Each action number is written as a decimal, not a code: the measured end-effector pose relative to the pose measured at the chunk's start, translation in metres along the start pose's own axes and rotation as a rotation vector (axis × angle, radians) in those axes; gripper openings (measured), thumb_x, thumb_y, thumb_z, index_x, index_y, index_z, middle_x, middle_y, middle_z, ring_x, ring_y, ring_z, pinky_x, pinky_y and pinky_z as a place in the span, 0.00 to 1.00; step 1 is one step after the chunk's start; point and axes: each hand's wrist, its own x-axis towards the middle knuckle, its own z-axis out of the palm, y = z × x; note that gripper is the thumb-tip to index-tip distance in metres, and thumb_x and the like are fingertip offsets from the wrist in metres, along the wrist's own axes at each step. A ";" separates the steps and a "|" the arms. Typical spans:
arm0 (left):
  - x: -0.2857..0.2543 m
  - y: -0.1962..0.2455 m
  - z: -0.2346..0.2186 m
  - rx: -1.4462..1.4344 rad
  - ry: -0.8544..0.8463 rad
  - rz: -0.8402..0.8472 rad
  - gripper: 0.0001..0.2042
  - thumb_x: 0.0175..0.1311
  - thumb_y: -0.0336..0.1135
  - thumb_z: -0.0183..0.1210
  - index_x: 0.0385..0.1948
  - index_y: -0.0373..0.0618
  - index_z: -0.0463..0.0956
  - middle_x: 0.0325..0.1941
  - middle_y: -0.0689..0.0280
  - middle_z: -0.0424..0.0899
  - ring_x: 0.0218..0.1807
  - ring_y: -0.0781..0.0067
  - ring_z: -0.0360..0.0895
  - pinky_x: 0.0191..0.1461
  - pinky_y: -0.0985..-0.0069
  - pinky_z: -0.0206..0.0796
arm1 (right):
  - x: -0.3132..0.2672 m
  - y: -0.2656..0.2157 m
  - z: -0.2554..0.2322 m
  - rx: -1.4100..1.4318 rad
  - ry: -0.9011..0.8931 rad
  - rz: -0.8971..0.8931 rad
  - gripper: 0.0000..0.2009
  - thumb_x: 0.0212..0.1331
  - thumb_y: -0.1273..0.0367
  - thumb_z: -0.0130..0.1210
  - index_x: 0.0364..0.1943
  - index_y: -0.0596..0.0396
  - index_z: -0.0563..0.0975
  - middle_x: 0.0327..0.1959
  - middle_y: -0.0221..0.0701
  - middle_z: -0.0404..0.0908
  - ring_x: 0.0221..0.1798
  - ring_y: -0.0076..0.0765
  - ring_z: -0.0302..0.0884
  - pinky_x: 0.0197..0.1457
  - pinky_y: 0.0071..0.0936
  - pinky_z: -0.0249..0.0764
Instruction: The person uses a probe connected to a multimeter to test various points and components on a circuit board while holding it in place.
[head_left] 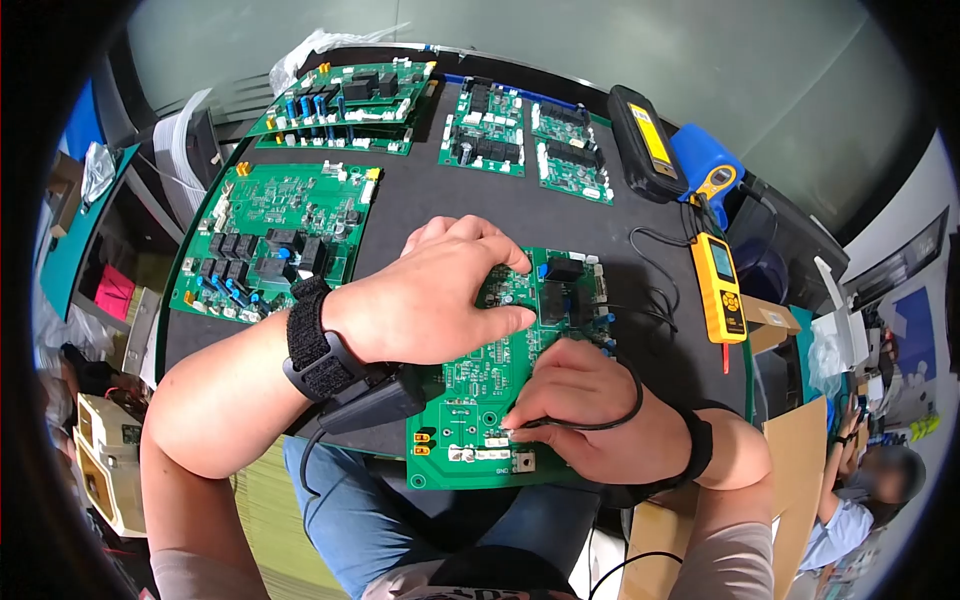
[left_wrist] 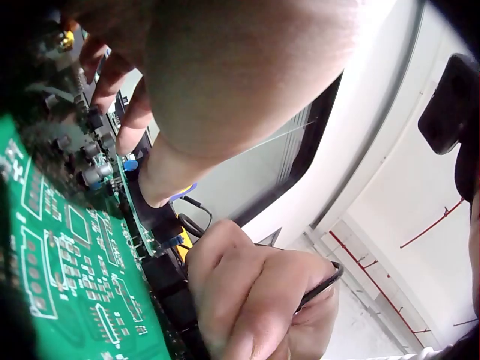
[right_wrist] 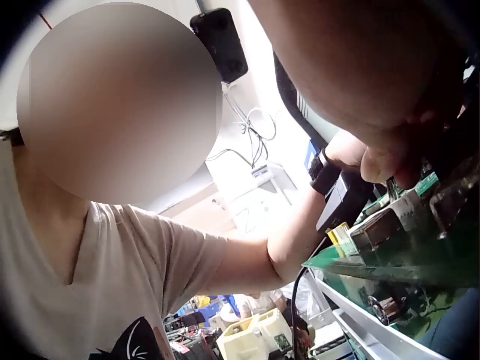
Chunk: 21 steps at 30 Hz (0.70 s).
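A green circuit board (head_left: pixel 462 410) lies at the near edge of the dark table, its lower end above the person's lap. My left hand (head_left: pixel 435 295) reaches across its upper part, thumb and index finger extended onto the components. Near the board's lower white connectors (head_left: pixel 492 454), my right hand (head_left: pixel 590 415) pinches the end of a thin black cable (head_left: pixel 605 424) that loops over the fingers. In the left wrist view the cable (left_wrist: pixel 321 286) bends around the right hand (left_wrist: pixel 262 292), beside the board (left_wrist: pixel 75 262). The right wrist view shows fingertips (right_wrist: pixel 382 165) over a white connector (right_wrist: pixel 405 208); the cable's tip is unclear.
Another large board (head_left: pixel 290 200) lies at left, with stacked boards (head_left: pixel 350 100) behind it. Smaller boards (head_left: pixel 485 130) sit at the back. At right are a black case (head_left: pixel 640 150), a yellow handheld meter (head_left: pixel 718 285) and its dark leads. A person (head_left: pixel 850 510) is at far right.
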 end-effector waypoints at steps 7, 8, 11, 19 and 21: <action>0.000 -0.001 0.002 0.021 0.015 0.001 0.24 0.63 0.44 0.68 0.58 0.45 0.77 0.64 0.53 0.73 0.69 0.47 0.64 0.74 0.58 0.58 | -0.001 -0.004 -0.001 0.015 -0.010 0.061 0.12 0.47 0.78 0.69 0.36 0.52 0.80 0.36 0.29 0.79 0.44 0.43 0.74 0.47 0.38 0.73; 0.000 -0.001 0.003 0.019 0.017 -0.003 0.24 0.63 0.44 0.68 0.58 0.45 0.77 0.64 0.53 0.73 0.69 0.47 0.64 0.74 0.58 0.58 | -0.001 -0.004 0.000 -0.006 -0.007 0.055 0.13 0.47 0.78 0.69 0.37 0.52 0.80 0.35 0.29 0.79 0.43 0.43 0.74 0.46 0.37 0.72; 0.001 -0.002 0.005 0.023 0.020 -0.013 0.24 0.63 0.45 0.68 0.58 0.45 0.77 0.64 0.53 0.73 0.68 0.47 0.64 0.74 0.59 0.58 | -0.001 -0.006 0.000 -0.037 0.001 0.038 0.14 0.46 0.78 0.70 0.37 0.52 0.80 0.35 0.30 0.78 0.43 0.43 0.74 0.46 0.37 0.72; 0.001 -0.001 0.004 0.027 0.028 -0.009 0.24 0.62 0.44 0.68 0.57 0.43 0.78 0.63 0.53 0.74 0.68 0.46 0.65 0.74 0.59 0.58 | -0.002 -0.008 -0.001 -0.043 0.000 0.039 0.13 0.47 0.79 0.69 0.37 0.53 0.79 0.35 0.31 0.78 0.42 0.43 0.74 0.44 0.37 0.71; 0.001 0.000 0.004 0.033 0.026 -0.009 0.24 0.62 0.44 0.68 0.57 0.43 0.78 0.63 0.53 0.74 0.68 0.46 0.65 0.74 0.59 0.58 | -0.002 -0.007 -0.001 -0.032 -0.005 0.043 0.13 0.47 0.79 0.69 0.36 0.53 0.79 0.34 0.32 0.78 0.42 0.44 0.74 0.44 0.37 0.71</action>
